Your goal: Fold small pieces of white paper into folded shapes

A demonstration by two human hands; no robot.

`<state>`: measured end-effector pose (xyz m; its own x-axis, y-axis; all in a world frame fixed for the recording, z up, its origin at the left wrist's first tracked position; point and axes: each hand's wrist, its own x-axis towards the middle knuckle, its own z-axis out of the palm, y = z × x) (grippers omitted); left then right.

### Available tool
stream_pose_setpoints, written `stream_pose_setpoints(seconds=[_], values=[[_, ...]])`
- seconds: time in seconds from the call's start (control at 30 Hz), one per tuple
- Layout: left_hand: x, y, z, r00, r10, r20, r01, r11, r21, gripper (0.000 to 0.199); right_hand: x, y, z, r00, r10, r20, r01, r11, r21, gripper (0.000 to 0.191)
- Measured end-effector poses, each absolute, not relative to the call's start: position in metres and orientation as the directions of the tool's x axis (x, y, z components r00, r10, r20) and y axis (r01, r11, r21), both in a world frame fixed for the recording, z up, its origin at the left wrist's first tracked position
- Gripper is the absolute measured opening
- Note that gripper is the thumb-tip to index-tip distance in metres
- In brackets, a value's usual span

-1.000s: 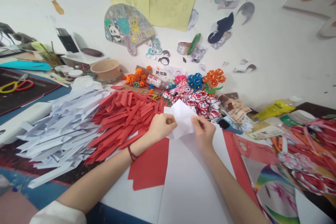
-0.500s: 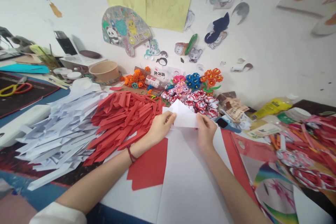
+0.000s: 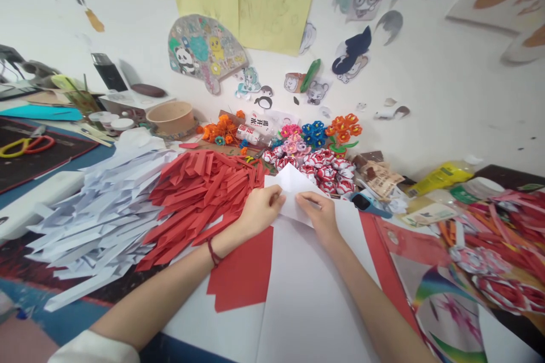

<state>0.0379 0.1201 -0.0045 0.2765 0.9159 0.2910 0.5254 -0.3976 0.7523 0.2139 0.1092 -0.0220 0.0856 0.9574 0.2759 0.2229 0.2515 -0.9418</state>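
A small folded piece of white paper (image 3: 293,181) lies between my hands, its pointed corner toward the wall. My left hand (image 3: 263,204) is closed in a pinch on its left side. With thumb and fingers pinched, my right hand (image 3: 318,212) holds the lower right part. Under them spreads a large white sheet (image 3: 310,289). Red paper (image 3: 242,272) lies beneath my left forearm. To the left are a heap of folded red paper strips (image 3: 204,193) and a heap of folded white paper strips (image 3: 102,221).
Red-and-white paper flowers (image 3: 326,173) and colourful flowers (image 3: 314,131) stand along the wall. Yellow-and-orange scissors (image 3: 28,146) lie far left. A round tan bowl (image 3: 170,117) sits behind the heaps. On the right are a yellow bottle (image 3: 443,176) and ribbons (image 3: 511,227).
My right hand has moved left along the paper, closer to my left hand. The paper has turned a little, its lower edge now tilted. My left hand keeps its hold.
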Motion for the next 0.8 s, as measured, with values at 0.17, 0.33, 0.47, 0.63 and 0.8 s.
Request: stream_pose_setpoints(seconds=[0.17, 0.33, 0.47, 0.63, 0.8], values=[[0.0368, 0.1199, -0.0025, 0.248, 0.921, 0.302, 0.534, -0.390, 0.750, 0.022, 0.2145, 0.1083, -0.0217, 0.017, 0.965, 0.263, 0.199, 0.254, -0.947, 0.019], [0.0343, 0.1197, -0.0004, 0.269, 0.917, 0.296, 0.548, -0.398, 0.736, 0.019, 0.2118, 0.1060, -0.0215, -0.012, 0.956, 0.292, 0.246, 0.286, -0.926, 0.019], [0.0357, 0.1185, 0.0009, 0.277, 0.912, 0.303, 0.540, -0.408, 0.736, 0.023, 0.2091, 0.1035, -0.0207, -0.013, 0.929, 0.369, 0.300, 0.355, -0.885, 0.016], [0.0358, 0.1174, 0.0017, 0.323, 0.913, 0.248, 0.546, -0.394, 0.740, 0.022, 0.2103, 0.1040, -0.0238, -0.096, 0.939, 0.329, 0.320, 0.342, -0.883, 0.015], [0.0349, 0.1152, 0.0013, 0.352, 0.898, 0.266, 0.547, -0.427, 0.720, 0.019, 0.2143, 0.1064, -0.0269, -0.187, 0.963, 0.196, 0.258, 0.240, -0.936, 0.016]])
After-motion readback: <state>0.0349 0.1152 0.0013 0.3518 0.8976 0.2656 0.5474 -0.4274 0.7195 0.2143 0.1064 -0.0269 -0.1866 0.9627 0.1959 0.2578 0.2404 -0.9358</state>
